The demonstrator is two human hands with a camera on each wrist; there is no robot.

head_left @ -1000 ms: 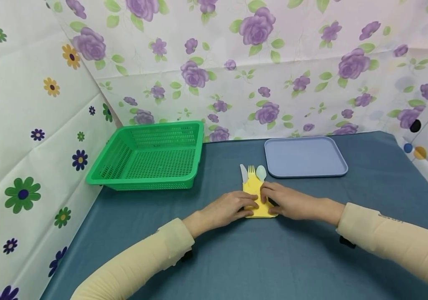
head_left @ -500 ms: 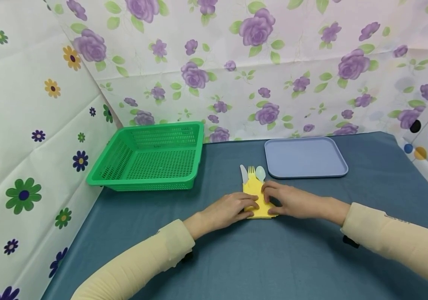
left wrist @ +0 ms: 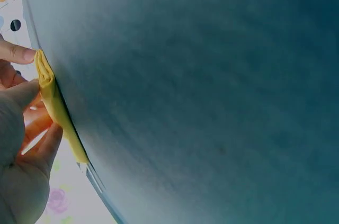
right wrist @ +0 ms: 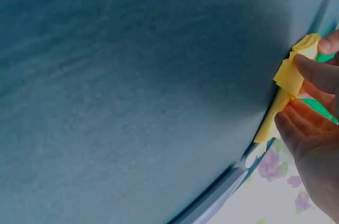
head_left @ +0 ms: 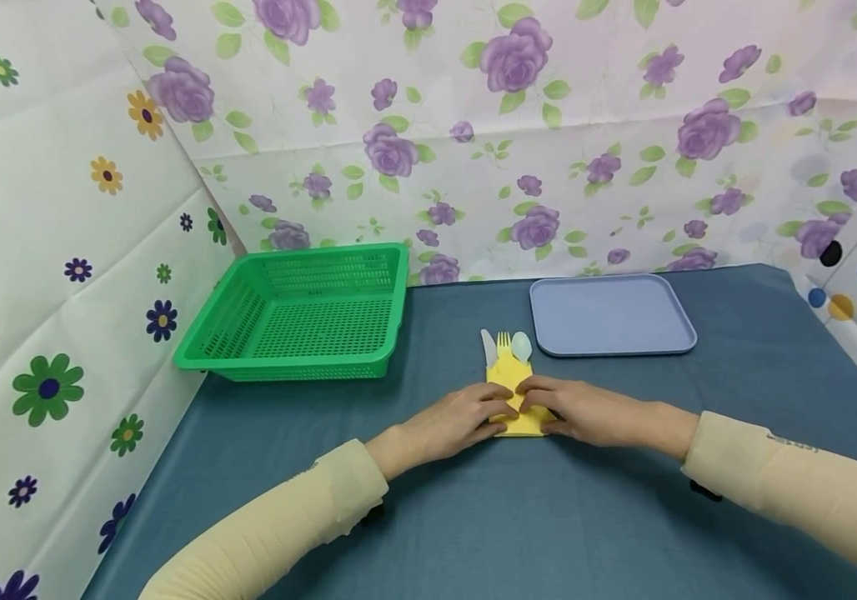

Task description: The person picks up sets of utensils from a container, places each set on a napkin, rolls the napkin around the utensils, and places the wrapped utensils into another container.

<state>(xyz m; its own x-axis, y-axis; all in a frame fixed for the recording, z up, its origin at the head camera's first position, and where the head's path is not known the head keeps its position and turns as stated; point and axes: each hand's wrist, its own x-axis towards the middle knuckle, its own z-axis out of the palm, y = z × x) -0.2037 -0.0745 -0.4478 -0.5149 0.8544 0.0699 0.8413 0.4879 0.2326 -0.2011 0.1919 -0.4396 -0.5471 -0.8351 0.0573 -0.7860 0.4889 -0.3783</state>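
A folded yellow napkin lies on the table in the head view. Out of its far end stick a pale knife, a yellow fork and a pale spoon; their lower parts are covered. My left hand holds the napkin's left side, fingers bent over it. From the right, my right hand holds the other side with thumb and fingertips. The right wrist view shows a loose flap of the napkin under that hand. In the left wrist view, fingers touch the napkin's rolled edge.
A green plastic basket stands at the back left of the blue cloth-covered table. At the back right lies a light blue tray, just beyond the spoon. Flowered cloth hangs behind.
My right hand's fingers have shifted a little left and nearer across the napkin, towards the left hand. The spoon's head has tilted slightly left. My left hand has stayed nearly still.
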